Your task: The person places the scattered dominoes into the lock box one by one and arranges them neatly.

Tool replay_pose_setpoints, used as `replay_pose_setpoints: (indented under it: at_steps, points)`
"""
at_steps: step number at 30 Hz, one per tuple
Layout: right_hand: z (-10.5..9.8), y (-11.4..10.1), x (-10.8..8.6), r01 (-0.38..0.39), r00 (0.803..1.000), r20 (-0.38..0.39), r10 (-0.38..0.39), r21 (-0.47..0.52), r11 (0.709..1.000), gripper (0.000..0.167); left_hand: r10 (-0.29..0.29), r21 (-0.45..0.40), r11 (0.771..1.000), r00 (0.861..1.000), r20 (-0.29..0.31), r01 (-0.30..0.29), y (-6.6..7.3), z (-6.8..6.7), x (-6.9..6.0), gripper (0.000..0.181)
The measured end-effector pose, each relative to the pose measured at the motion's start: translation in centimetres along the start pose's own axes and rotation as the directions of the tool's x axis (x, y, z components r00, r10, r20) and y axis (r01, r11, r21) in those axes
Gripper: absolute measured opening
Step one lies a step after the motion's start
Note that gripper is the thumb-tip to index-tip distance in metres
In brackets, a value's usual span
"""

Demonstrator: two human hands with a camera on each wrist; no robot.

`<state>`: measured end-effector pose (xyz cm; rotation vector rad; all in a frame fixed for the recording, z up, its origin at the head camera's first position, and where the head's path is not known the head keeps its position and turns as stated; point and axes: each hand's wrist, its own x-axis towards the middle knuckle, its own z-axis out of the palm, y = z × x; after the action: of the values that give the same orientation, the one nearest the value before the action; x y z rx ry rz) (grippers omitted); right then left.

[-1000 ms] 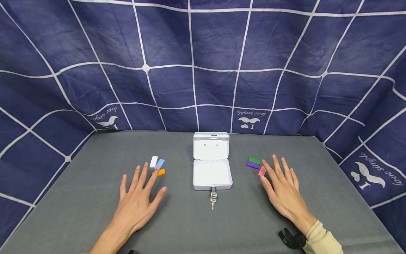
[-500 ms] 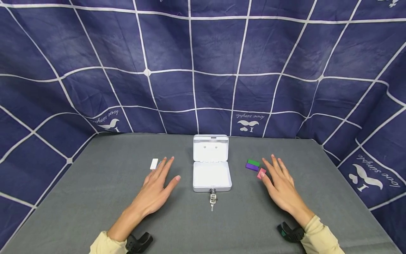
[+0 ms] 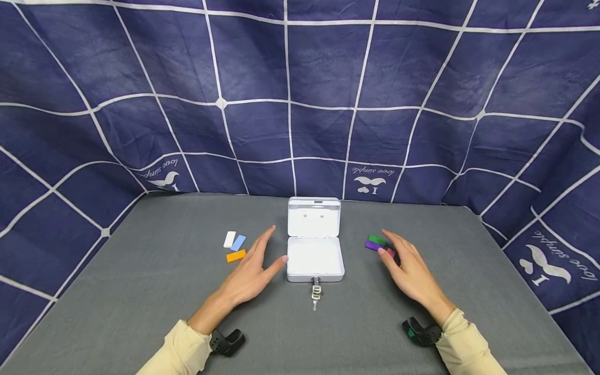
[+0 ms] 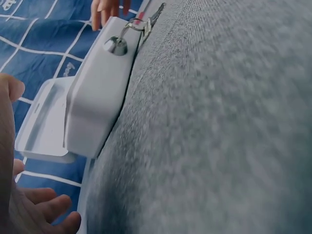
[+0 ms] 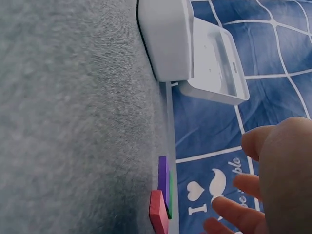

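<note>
A white metal box [image 3: 315,256] stands with its lid [image 3: 314,217] up; keys [image 3: 316,295] hang from the lock at its front. My left hand [image 3: 248,276], fingers extended and thumb apart, is at the box's left side and holds nothing; its thumb tip appears close to the box edge. White [image 3: 229,239], blue [image 3: 238,242] and orange [image 3: 236,256] blocks lie to its left. My right hand [image 3: 413,273] holds nothing, its fingers over the pink block [image 3: 390,253]; purple [image 3: 374,245] and green [image 3: 377,239] blocks lie beside it. In the right wrist view the pink block [image 5: 157,212] is unobstructed.
A grey cloth [image 3: 356,333] covers the table. Behind it and at both sides hangs a dark blue curtain [image 3: 319,67] with white lines. Black bands [image 3: 227,342] are on both wrists.
My left hand has moved right, from over the blocks to the box's left side, uncovering the blue and orange blocks. My right hand has shifted slightly left, over the pink block.
</note>
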<state>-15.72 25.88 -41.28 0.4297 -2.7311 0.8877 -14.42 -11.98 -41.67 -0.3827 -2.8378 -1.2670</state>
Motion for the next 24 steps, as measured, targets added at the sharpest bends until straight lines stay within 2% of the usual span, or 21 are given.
replay_pose_setpoints:
  at_steps: [8, 13, 20, 24]
  points:
    - [0.4, -0.1, 1.4, -0.035, 0.999, -0.018, 0.036, 0.047, 0.998, 0.054, 0.027, 0.001, 1.000, 1.000, 0.016, -0.027, 0.5, 0.9, 1.2, 0.090]
    - [0.7, 0.4, 1.6, -0.053, 0.997, -0.050, 0.056, 0.068, 0.996, 0.054, 0.030, -0.013, 0.999, 0.999, 0.044, -0.030, 0.5, 1.6, 1.7, 0.094]
    - [1.6, 2.2, 1.0, 0.000, 0.984, -0.177, 0.016, 0.089, 0.996, 0.048, 0.042, -0.071, 0.997, 0.996, 0.079, -0.036, -0.2, 2.0, 1.6, 0.102]
    - [1.9, 2.8, 0.7, -0.014, 0.971, -0.236, 0.042, 0.116, 0.993, 0.044, 0.074, -0.022, 0.997, 0.994, 0.080, -0.073, -0.6, 2.4, 1.5, 0.107]
